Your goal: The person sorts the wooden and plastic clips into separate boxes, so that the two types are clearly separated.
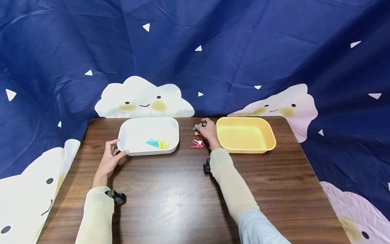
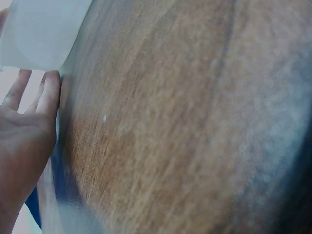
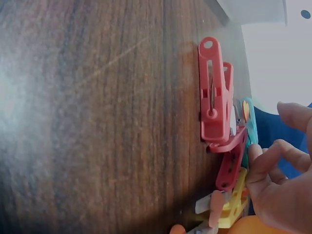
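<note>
The blue clothespin (image 3: 251, 124) lies at the curled fingertips of the right hand (image 1: 209, 131), whether pinched I cannot tell, its long axis slanting toward the white tray (image 1: 137, 130), whose near-left corner the left hand (image 1: 108, 158) grips.

No lettering, label, brand, number or sign can be read anywhere here.

There is a white tub (image 1: 134, 135), a yellow tub (image 1: 243, 137), red clips (image 3: 214, 129), light blue clips (image 1: 153, 142) and yellow clips (image 1: 162, 145). The table (image 1: 170, 186) is brown with darker streaks. The dark blue cloth (image 1: 228, 30) has white triangles (image 1: 146, 27) and white clouds (image 1: 137, 91) with yellow cheeks (image 1: 159, 105).
</note>
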Demonstrator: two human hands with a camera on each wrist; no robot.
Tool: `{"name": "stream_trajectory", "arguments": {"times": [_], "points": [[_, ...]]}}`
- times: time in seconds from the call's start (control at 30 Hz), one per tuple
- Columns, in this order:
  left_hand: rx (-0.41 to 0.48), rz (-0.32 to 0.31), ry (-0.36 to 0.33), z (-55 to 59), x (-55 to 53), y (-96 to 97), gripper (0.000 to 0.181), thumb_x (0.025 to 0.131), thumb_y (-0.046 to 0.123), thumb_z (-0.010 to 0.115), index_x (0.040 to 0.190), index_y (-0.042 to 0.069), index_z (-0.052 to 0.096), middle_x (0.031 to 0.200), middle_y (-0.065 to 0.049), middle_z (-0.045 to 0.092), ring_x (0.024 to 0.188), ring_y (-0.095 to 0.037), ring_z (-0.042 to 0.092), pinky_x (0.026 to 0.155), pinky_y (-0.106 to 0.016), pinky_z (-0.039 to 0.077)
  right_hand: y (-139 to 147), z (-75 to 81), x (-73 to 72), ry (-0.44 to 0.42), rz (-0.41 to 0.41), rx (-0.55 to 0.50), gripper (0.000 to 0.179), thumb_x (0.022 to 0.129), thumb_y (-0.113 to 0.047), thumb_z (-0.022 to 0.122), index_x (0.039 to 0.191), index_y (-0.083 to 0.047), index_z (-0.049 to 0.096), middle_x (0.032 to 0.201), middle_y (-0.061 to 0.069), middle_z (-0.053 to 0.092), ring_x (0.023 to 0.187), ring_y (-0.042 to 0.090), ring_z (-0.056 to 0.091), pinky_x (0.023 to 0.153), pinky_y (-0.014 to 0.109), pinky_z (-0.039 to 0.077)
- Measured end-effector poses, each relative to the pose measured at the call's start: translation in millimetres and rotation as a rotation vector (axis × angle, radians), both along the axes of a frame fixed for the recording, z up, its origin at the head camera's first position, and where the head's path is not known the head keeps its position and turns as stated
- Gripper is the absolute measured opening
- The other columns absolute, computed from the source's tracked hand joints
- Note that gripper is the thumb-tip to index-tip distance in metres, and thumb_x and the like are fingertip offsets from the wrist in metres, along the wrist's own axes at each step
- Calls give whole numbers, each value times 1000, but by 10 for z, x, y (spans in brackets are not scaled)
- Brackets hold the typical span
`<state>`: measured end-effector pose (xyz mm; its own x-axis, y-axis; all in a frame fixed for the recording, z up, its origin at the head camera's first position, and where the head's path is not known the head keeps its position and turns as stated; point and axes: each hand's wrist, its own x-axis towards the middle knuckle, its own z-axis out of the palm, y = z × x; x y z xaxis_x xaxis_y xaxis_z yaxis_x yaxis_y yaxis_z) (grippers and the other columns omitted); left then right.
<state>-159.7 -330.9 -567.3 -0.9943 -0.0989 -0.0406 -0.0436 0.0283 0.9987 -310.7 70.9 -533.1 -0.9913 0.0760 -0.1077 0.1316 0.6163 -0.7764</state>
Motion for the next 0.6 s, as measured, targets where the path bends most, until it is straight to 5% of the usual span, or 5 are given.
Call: {"name": "stream_trajectory", "arguments": {"times": [0.6], "points": [[-21, 9, -41, 17, -12, 12, 67, 95, 3, 70, 145, 11, 26, 150, -12, 33, 117, -10, 49, 90, -15, 44, 33, -45, -123, -90, 21, 83, 50, 86, -16, 77, 132, -3, 62, 110, 14, 70, 96, 26, 64, 87, 39, 52]]}}
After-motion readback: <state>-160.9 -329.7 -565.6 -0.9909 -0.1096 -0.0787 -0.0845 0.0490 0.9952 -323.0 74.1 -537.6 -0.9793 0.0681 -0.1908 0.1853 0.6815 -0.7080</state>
